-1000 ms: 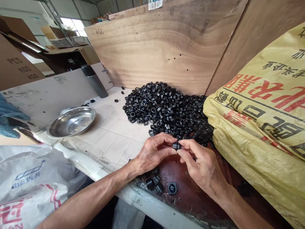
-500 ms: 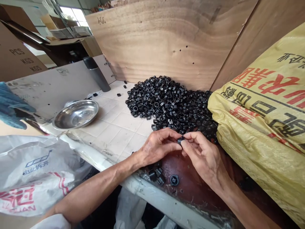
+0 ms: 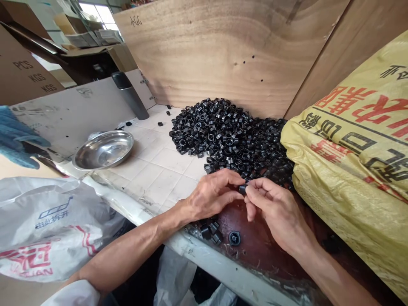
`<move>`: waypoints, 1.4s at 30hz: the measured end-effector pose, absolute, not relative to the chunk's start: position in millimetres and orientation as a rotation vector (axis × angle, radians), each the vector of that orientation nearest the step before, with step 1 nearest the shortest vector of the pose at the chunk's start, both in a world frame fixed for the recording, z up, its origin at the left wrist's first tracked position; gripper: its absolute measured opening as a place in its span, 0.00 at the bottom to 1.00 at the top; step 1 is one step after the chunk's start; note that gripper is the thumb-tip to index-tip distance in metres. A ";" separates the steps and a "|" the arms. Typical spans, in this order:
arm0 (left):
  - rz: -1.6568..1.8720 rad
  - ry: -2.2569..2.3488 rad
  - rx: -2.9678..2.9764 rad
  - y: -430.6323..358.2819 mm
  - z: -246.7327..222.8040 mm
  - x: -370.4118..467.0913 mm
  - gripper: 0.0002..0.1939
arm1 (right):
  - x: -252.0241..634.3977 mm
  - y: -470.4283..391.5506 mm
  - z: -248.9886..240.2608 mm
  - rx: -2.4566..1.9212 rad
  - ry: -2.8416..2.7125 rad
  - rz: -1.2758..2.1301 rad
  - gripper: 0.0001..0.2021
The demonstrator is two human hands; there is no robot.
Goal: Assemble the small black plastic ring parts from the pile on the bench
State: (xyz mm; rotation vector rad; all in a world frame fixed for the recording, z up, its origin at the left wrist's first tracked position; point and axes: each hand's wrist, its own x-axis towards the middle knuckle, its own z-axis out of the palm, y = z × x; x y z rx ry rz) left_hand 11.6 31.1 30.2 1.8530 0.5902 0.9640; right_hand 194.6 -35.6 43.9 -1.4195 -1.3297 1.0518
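Note:
Between my two hands is a small black plastic ring-like part [image 3: 242, 189], partly covered by the fingertips. My left hand [image 3: 214, 193] pinches it from the left with thumb and index finger. From the right, my right hand [image 3: 270, 206] grips the same part with thumb and index finger, its lower fingers curled loosely beneath. Just behind both hands rises a big heap of black plastic rings [image 3: 219, 131]. Below them, on the dark reddish surface [image 3: 255, 250], lie a round black knob-like piece [image 3: 234, 238] and several black parts [image 3: 211, 231].
A steel bowl [image 3: 103, 151] and a dark grey flask [image 3: 130, 95] stand on the left of the tiled bench. A yellow printed sack [image 3: 344, 170] bulges in from the right. Wooden boards [image 3: 223, 51] wall the back. A white sack [image 3: 54, 229] and blue glove [image 3: 21, 138] are at far left.
The fingers of my right hand have shifted slightly on the small black part, and its lower fingers now hang more extended. The view has moved a little.

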 end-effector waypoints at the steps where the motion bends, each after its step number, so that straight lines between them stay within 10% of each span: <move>1: 0.993 0.583 1.912 31.2 30.4 11.5 0.12 | 195.0 -35.4 43.0 -1.425 -1.303 1.107 0.15; 6: 0.865 0.634 1.564 27.5 37.7 13.2 0.14 | 195.1 -36.9 43.3 -1.409 -1.501 0.663 0.10; 13: 1.048 0.469 2.214 31.2 31.5 9.5 0.09 | 189.4 -35.6 48.1 -1.305 -0.985 1.418 0.16; 19: 1.005 0.607 1.892 30.3 32.5 12.7 0.12 | 189.4 -39.2 44.6 -1.405 -1.369 0.865 0.09; 26: 0.793 0.477 2.328 28.8 39.5 -7.9 0.11 | 188.6 -37.7 44.9 -1.437 -1.242 1.349 0.16; 32: 0.312 0.728 2.418 23.7 54.2 -47.5 0.03 | 237.5 -16.6 36.2 -1.841 -1.664 0.593 0.14; 42: 0.476 0.957 2.625 53.3 31.3 17.2 0.14 | 253.4 -13.0 24.7 -1.826 -2.091 0.477 0.02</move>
